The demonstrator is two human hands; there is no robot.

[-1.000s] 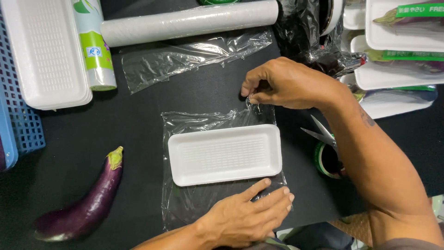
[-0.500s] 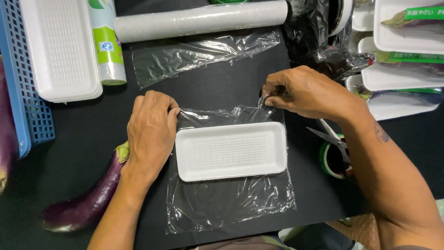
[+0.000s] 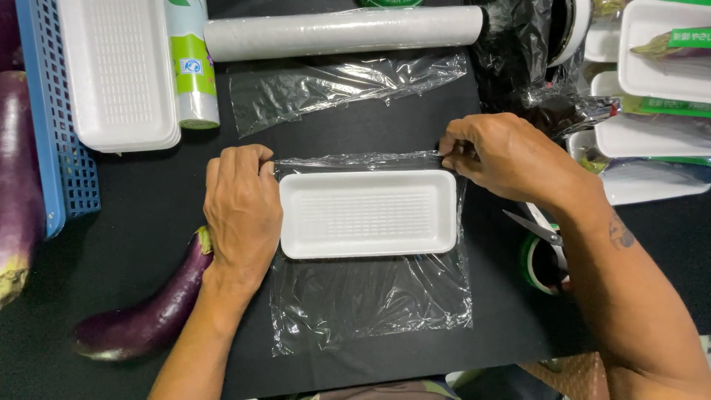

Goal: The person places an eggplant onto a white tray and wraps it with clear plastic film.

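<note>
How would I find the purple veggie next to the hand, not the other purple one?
Start at the black table and find the white foam tray in the middle, lying on clear wrap. The left hand pinches the wrap beside it, and the eggplant lies slanted under that wrist. It is slimmer than the fat one at the left edge, past the blue basket.

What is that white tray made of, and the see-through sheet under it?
The white tray looks like foam plastic: matte, thick-rimmed, with a dimpled grid bottom. The see-through sheet seems to be thin plastic wrap: clear, shiny and wrinkled, pinched by the left hand and right hand.

Produce packing station — foam trays (image 3: 122, 74), cling-film roll (image 3: 344, 31), wrapped vegetable packs (image 3: 666, 52).
</note>
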